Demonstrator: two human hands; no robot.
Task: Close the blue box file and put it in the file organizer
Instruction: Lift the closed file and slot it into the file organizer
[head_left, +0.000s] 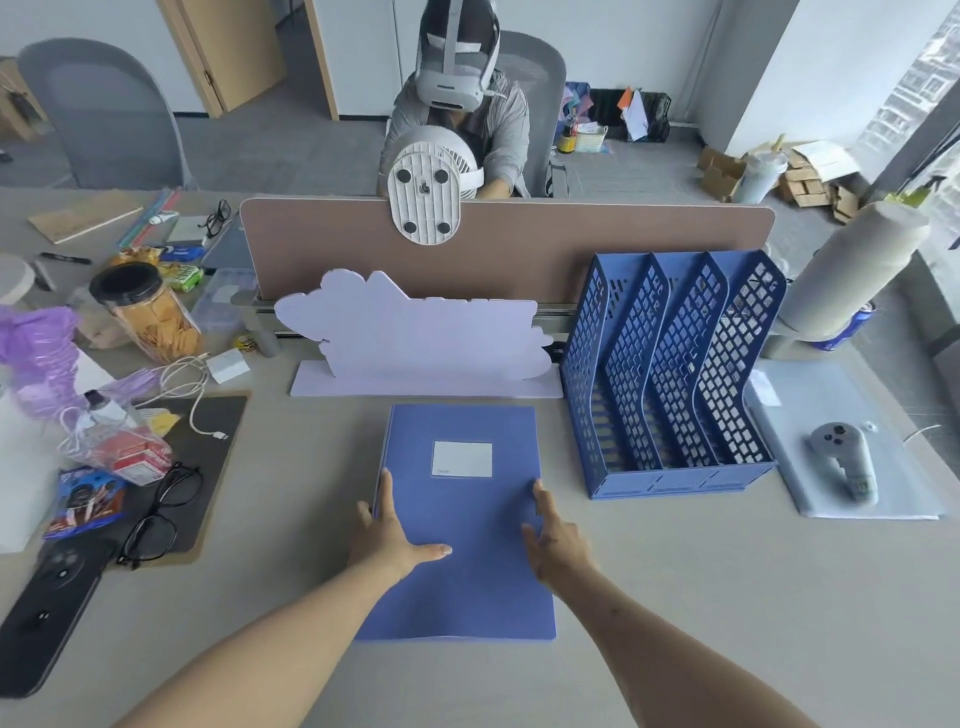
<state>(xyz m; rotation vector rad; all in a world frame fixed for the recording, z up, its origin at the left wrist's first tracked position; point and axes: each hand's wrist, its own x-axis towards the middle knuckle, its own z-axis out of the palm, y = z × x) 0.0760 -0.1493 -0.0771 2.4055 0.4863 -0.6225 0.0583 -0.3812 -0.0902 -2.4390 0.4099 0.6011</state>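
Observation:
The blue box file (467, 587) lies flat and closed on the desk in front of me, with a white label near its top. My left hand (387, 535) holds its left edge, thumb resting on the cover and fingers at the side. My right hand (556, 535) grips the right edge with fingers curled around it. The blue file organizer (670, 379) stands upright just to the right of the file, with several mesh-walled slots that hold nothing.
A white cut-out board (415, 338) stands behind the file against the brown divider (519, 249). Glasses (161, 514), snacks, a jar (150, 312) and cables lie at the left. A grey controller (844, 462) rests on a folder at the right. A person sits beyond the divider.

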